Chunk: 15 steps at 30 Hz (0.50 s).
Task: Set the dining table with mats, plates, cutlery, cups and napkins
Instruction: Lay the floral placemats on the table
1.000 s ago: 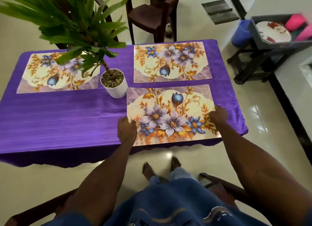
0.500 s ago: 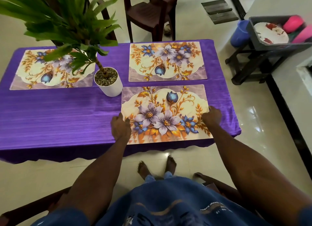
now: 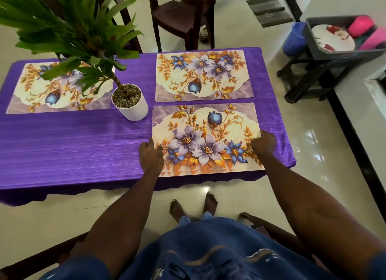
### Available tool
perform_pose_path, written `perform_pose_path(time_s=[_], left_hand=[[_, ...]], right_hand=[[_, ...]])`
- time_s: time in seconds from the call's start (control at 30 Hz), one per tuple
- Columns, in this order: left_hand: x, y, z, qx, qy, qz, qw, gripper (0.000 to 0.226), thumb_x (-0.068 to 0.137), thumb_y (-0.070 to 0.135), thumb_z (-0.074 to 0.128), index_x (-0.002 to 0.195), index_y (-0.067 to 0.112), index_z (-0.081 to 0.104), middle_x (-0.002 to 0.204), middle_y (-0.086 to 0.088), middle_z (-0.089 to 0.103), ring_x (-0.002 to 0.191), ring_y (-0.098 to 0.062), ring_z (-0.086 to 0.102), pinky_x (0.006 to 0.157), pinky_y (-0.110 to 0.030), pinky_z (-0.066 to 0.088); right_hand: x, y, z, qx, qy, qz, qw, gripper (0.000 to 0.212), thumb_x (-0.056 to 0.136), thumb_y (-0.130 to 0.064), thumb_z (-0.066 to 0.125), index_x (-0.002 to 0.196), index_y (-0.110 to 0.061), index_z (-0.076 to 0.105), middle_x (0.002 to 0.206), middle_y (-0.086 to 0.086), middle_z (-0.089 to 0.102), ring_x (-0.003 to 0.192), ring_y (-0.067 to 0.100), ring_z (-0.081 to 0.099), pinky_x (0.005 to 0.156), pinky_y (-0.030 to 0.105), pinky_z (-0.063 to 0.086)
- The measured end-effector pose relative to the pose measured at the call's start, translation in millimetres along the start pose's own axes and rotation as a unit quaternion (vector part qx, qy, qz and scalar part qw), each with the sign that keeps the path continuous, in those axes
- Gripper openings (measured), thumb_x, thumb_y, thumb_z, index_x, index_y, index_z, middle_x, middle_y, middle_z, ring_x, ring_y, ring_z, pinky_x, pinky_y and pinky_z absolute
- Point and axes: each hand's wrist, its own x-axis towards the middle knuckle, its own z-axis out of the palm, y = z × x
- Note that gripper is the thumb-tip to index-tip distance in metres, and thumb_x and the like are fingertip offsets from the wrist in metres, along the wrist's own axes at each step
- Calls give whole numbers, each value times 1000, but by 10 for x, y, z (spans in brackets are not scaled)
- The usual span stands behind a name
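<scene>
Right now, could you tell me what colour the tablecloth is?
Purple, a shiny ribbed tablecloth, seen best in the head view.

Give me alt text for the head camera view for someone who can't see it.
A person's left hand and right hand rest on the side edges of a floral rectangular placemat at the near edge of a purple-clothed table. Two matching mats and a white potted plant sit behind; a grey crate with a plate stands right.

Bench [image 3: 62, 150] is covered by a purple cloth. Three floral placemats lie flat on it: near-right mat [image 3: 205, 139], far-right mat [image 3: 203, 75] just beyond it, and far-left mat [image 3: 41, 91]. A white potted plant [image 3: 130, 103] stands between the mats.
</scene>
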Motion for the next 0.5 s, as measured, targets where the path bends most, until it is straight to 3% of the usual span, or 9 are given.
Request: perform_pose_path(time_s=[0.2,0.5], left_hand=[[9,20,14,-21,-1,-10,1000,44,98,34,55,134,10,50,128,-15,52,119,-32,49,83,-42,50],[15,77,7,-26,1,-6,1000,42,98,35,56,131,11,52,128,-13,52,119,-31,50,85,-42,49]], right_hand=[[60,8,-1,-20,-6,-6,1000,35,92,-31,60,120,-12,61,122,14,61,112,32,59,97,50,49],[40,-35,-78,-53,-8,-19,998,46,95,-26,59,138,-10,50,137,17,48,126,34,47,104,44,43]])
